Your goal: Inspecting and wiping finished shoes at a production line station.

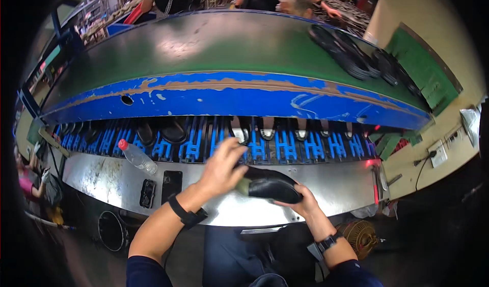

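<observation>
A black shoe is held above the metal bench top, its greenish, blurred end pointing left. My right hand is closed round the shoe's right end, with the thumb along its side. Beside the greenish end, my left hand is raised with bent fingers and the thumb apart from them. Motion smears its fingertips, and I see nothing in its grasp; whether the thumb touches the shoe I cannot tell. Behind the hands runs a rack of blue metal bars with several dark shoes among them.
On the metal bench lie a clear bottle with a red cap, a black phone and a small black object. Above the rack, a blue-edged green shelf carries black soles. People are beyond it.
</observation>
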Available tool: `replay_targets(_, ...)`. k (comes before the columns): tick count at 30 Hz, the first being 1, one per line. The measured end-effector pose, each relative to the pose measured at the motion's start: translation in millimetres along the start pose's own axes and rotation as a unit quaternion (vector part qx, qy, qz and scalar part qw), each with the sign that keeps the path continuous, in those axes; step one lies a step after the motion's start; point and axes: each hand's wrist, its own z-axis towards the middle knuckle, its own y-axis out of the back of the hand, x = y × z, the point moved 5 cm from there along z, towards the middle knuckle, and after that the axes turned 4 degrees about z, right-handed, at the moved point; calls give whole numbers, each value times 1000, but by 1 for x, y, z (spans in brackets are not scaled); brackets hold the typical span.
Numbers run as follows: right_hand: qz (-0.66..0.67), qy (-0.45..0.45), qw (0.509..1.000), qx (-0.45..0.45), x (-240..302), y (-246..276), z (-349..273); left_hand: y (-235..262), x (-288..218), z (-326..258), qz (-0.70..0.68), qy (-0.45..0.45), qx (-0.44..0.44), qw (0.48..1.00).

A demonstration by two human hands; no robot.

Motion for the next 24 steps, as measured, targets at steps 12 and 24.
replay_targets(12, -609, 321, 698, -195, -33, 65, -129, -46, -181, 306, 250, -121, 34, 960)
replay_targets(24, -584, 578, 564, 80, 56, -111, -238, 44, -315, -126, 110, -322, 217, 915)
